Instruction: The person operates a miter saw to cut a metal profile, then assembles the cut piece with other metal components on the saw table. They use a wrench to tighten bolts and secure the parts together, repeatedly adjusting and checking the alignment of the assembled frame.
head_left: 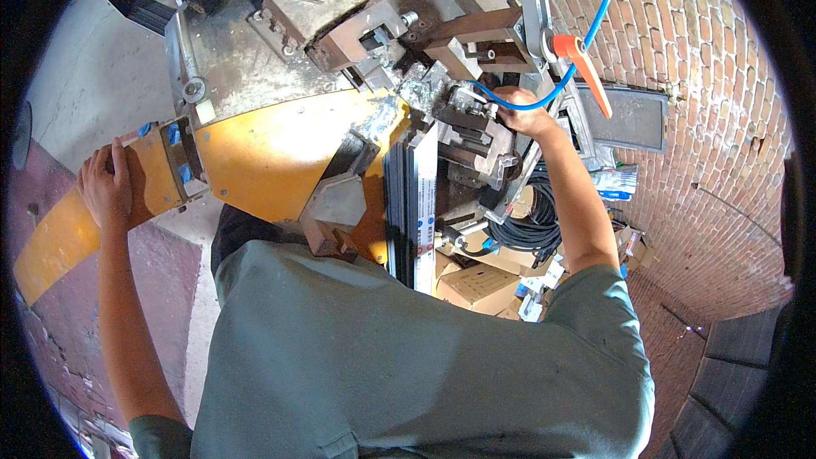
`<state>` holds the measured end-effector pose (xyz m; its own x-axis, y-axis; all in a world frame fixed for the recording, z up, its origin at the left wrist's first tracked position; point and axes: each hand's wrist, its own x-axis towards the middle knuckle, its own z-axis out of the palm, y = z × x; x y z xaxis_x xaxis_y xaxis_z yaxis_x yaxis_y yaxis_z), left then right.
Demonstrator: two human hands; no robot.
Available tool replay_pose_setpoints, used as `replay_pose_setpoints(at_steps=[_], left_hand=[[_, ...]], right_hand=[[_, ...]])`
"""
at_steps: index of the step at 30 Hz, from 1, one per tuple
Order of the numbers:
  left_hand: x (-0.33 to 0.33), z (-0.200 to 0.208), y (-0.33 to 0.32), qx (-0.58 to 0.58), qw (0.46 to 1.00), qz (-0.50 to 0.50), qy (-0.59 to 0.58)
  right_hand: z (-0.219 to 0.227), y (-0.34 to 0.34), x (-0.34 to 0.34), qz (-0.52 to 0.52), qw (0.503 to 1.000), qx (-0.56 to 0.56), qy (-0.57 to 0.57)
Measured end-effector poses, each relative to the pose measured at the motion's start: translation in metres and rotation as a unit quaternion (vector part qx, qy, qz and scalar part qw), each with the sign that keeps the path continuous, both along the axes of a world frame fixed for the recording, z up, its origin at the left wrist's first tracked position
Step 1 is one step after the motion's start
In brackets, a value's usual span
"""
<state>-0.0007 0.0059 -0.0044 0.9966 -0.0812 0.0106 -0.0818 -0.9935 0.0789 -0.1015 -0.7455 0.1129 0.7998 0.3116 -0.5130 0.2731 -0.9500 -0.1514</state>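
Note:
My left hand (106, 184) lies on the yellow board (53, 234) at the far left, its fingers stretched out over the surface. On the right, my right hand (524, 115) reaches in beside a dark metal clamp assembly (472, 119) of a bench machine. Its fingers curl inward, and what they grip, if anything, is hidden behind the metal parts and a blue hose (544, 104). Between my arms, long black-and-white bars (412, 212) stand side by side against the machine. A wide yellow plate (263, 149) spans the near side of the machine bed.
An orange lever (582, 68) sticks out above my right hand. Steel blocks (319, 4) crowd the machine bed (246, 76). Below on the right are coiled black cable (531, 234) and a cardboard box (480, 286). A brick wall (680, 25) rises at the right.

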Motion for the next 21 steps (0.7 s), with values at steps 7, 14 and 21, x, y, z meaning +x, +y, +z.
replay_pose_setpoints(at_steps=[7,14,21], left_hand=[[0.001,-0.001,0.001,0.012,1.000,-0.004,0.011],[-0.002,0.005,-0.005,-0.014,1.000,0.003,-0.007],[-0.004,0.022,-0.019,-0.016,1.000,0.009,-0.021]], right_hand=[[0.010,0.000,0.002,-0.049,0.997,0.010,0.053],[-0.009,-0.005,0.005,-0.167,0.970,-0.028,0.172],[0.006,0.018,0.013,-0.274,0.922,-0.122,0.246]])
